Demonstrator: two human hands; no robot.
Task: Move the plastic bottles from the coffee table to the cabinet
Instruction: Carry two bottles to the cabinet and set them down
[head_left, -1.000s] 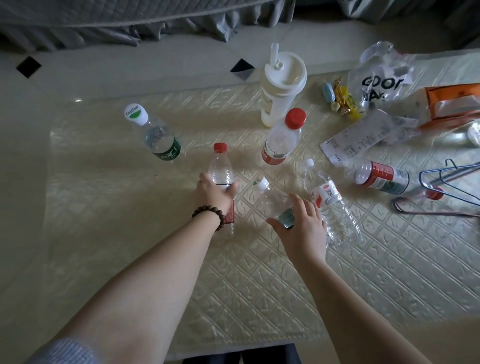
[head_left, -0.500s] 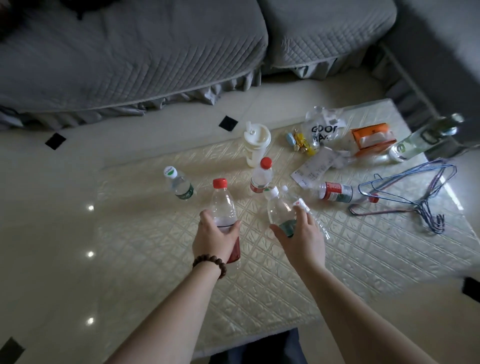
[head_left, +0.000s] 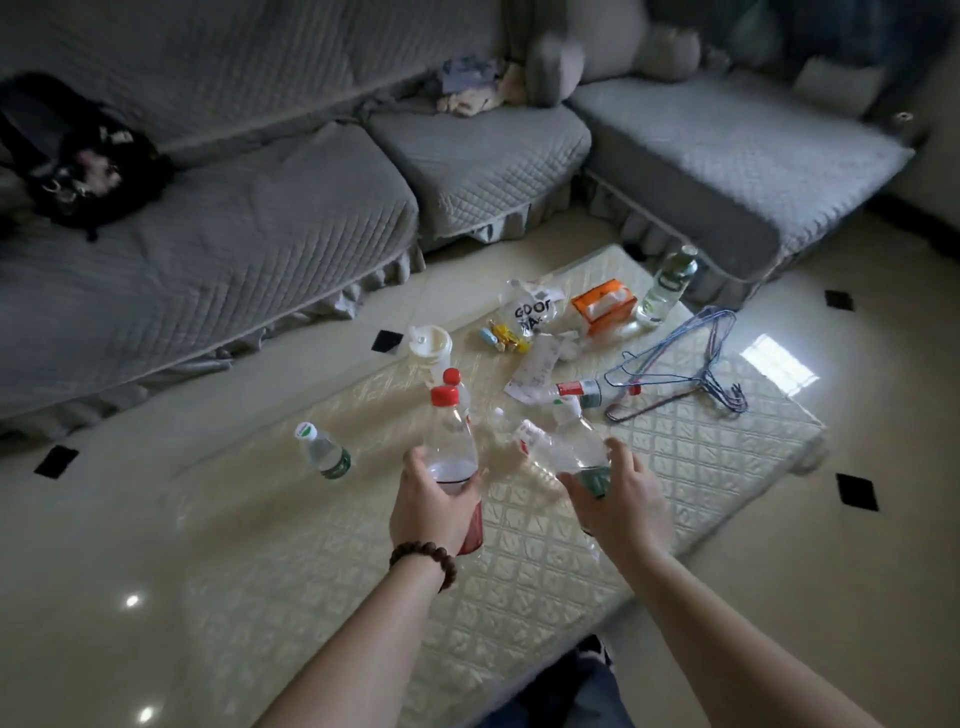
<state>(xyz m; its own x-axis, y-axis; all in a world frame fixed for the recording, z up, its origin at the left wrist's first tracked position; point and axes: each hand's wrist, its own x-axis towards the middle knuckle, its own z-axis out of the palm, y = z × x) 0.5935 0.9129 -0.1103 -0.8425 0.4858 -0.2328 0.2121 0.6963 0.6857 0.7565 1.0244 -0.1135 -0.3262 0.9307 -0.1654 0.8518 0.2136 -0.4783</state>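
Note:
My left hand (head_left: 434, 506) grips a clear plastic bottle with a red cap and red label (head_left: 450, 441), lifted above the coffee table (head_left: 727, 467). My right hand (head_left: 621, 501) holds a clear bottle with a white cap and green label (head_left: 576, 447), also raised. Still on the table: a small green-label bottle (head_left: 324, 451) at the left, a red-capped bottle (head_left: 457, 384) behind the held one, a crushed bottle lying flat (head_left: 530, 439), a red-label bottle on its side (head_left: 579, 391) and a tall bottle (head_left: 667, 286) at the far edge. No cabinet is in view.
A white tumbler (head_left: 430, 347), a plastic bag (head_left: 532, 312), candies (head_left: 501, 335), a receipt (head_left: 535, 371), an orange tissue pack (head_left: 605, 306) and wire hangers (head_left: 691, 371) lie on the table. A grey sofa (head_left: 260, 208) wraps the far side, with a black bag (head_left: 85, 171) on it.
Both hands have lifted their bottles off the table. My head has risen and pulled back, so the sofa and more floor now show.

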